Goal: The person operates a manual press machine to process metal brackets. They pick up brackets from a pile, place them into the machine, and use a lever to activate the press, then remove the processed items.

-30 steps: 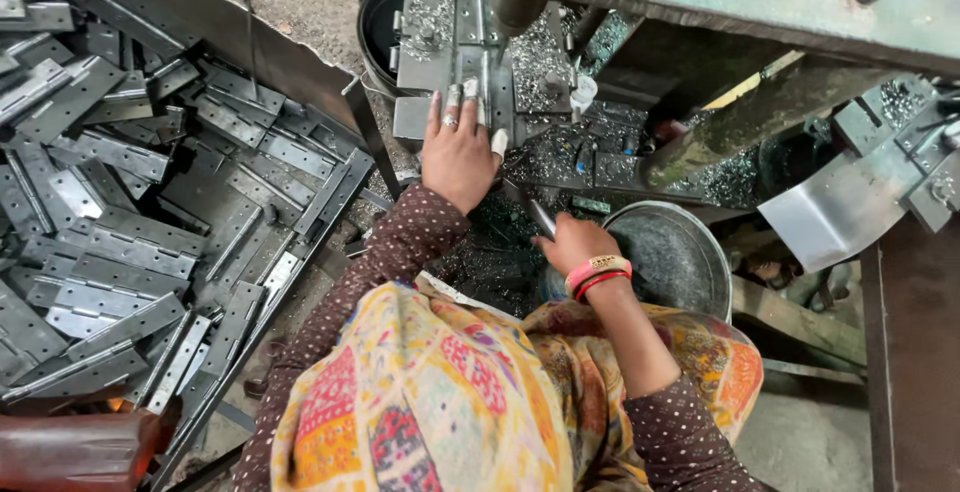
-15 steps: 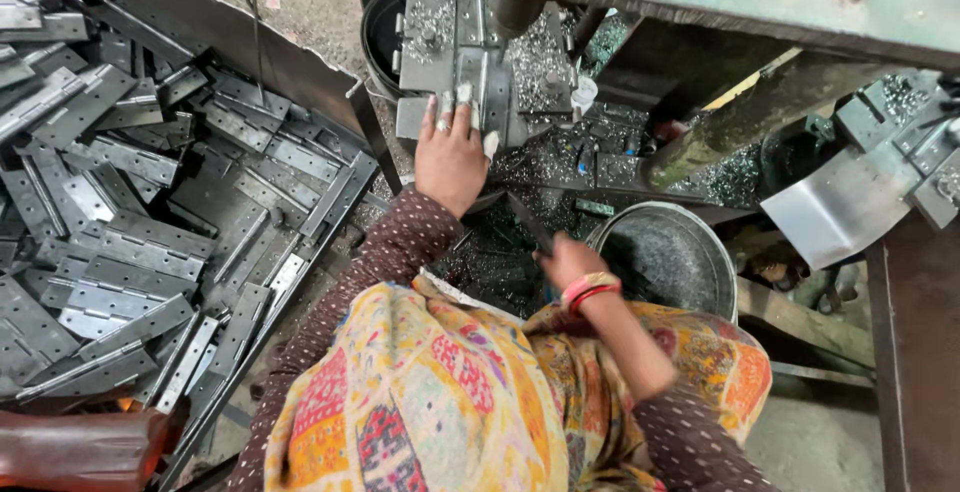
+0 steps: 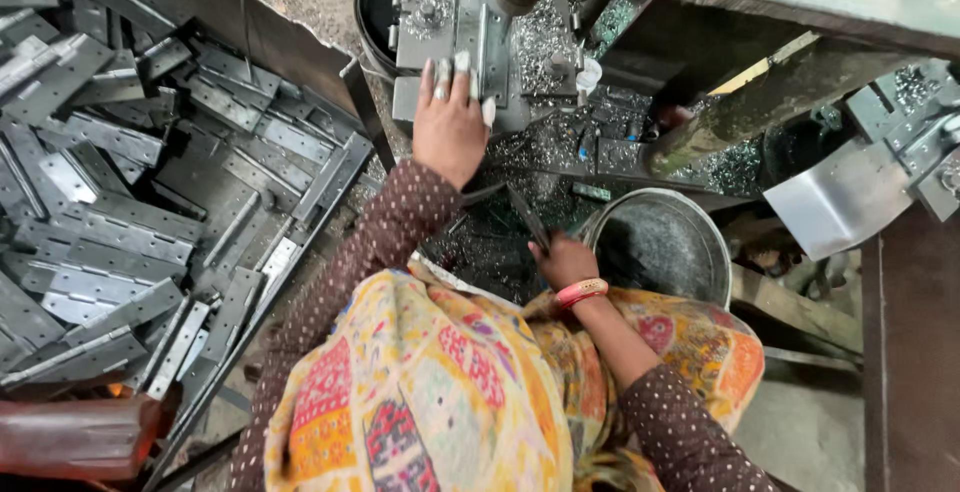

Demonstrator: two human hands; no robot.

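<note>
My left hand (image 3: 450, 122) lies flat on a grey metal hinge (image 3: 478, 37) that rests on the machine bed (image 3: 420, 12), fingertips pressing it down under the press column. My right hand (image 3: 565, 260), with a pink bangle at the wrist, grips a thin dark metal rod (image 3: 528, 217) that points up toward the bed. That hand sits just left of a round steel bucket (image 3: 715, 252). Shiny metal shavings (image 3: 545, 147) cover the surface between my two hands.
A large pile of grey hinges (image 3: 120, 202) fills a bin on the left. A black tub (image 3: 375, 2) stands behind the machine bed. On the right are a bent steel chute (image 3: 840, 202) and a rusty frame (image 3: 910, 352). A reddish-brown object (image 3: 70, 437) lies bottom left.
My right hand has dropped a little lower with the rod, closer to the bucket's left rim. My left hand has stayed on the hinge.
</note>
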